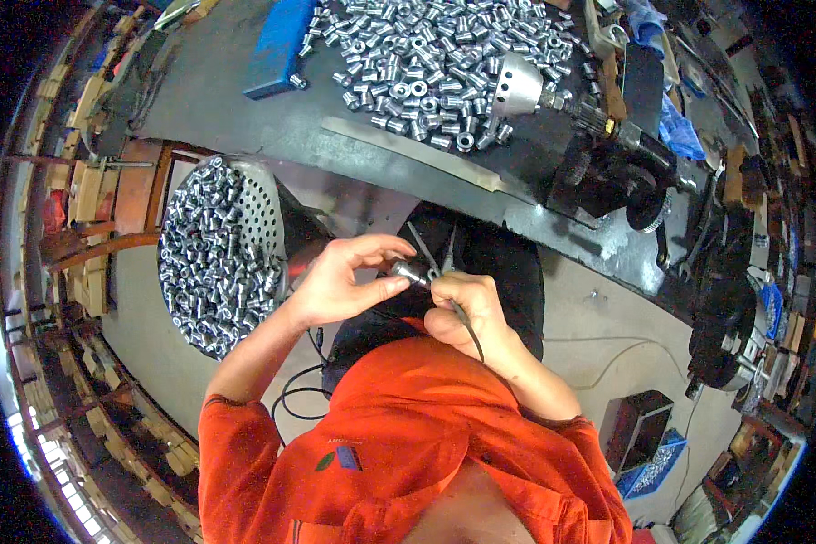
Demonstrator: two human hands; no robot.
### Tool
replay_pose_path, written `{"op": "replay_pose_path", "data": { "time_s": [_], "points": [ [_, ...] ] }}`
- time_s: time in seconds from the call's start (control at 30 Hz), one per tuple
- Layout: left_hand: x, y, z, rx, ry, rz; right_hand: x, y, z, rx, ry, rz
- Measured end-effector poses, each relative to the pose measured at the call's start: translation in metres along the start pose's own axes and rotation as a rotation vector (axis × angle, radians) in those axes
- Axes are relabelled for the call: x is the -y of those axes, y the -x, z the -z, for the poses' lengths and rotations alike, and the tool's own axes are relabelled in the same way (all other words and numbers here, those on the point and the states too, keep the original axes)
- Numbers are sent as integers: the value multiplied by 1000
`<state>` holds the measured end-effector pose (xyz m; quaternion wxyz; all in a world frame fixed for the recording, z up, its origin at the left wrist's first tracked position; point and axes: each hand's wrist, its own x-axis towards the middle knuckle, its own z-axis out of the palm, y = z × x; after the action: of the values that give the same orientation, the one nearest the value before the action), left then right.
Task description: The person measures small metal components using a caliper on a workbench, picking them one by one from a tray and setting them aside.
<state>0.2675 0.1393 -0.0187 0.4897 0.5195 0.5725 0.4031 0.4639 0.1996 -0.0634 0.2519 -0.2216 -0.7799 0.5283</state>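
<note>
**Small metal sleeve held between two hands over the lap**

The small metal sleeve [410, 271], a short silvery cylinder, sits in mid-air in front of the person's chest, just below the edge of the dark workbench [245, 109]. The left hand [344, 279] pinches it between thumb and forefinger, the other fingers curled loosely above; that grip seems meant to keep the open end turned toward the other hand. The right hand [467, 313] is closed around a thin dark tool [467, 326] whose tip meets the sleeve, and its tail hangs down past the wrist. Thin scissor-like metal legs [426, 249] rise just above the contact point; which hand holds them I cannot tell.

On the far left stand stacked wooden pieces [91, 208]. Next to them, just left of the left forearm, a round perforated metal basket [222, 254] is heaped with similar sleeves, near enough to reach without leaning. A blue flat block [276, 45] lies at the bench's left end. Further right, a large loose pile of sleeves [435, 63] spreads over the benchtop, with a cone-shaped metal head [517, 86] resting at its edge, joined to a black machine [607, 172]. Blue plastic bags [675, 127] lie beyond it.

Below is a pale concrete floor [598, 317] crossed by a black cable [299, 390]. At lower right a blue tray [653, 467] holds more silvery parts. The room is a crowded workshop.
</note>
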Motion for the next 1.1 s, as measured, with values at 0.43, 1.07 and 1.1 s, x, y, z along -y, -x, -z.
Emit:
{"op": "replay_pose_path", "data": {
  "time_s": [0.43,1.07,1.1],
  "points": [
    [20,-4,25,-269,-696,-117,30,15,22,-10,-124,273],
    [37,-27,29,-90,-954,-281,28,8,10,39,112,275],
    [35,-37,37,-111,-995,-253,33,9,12,9,113,300]
  ]
}}
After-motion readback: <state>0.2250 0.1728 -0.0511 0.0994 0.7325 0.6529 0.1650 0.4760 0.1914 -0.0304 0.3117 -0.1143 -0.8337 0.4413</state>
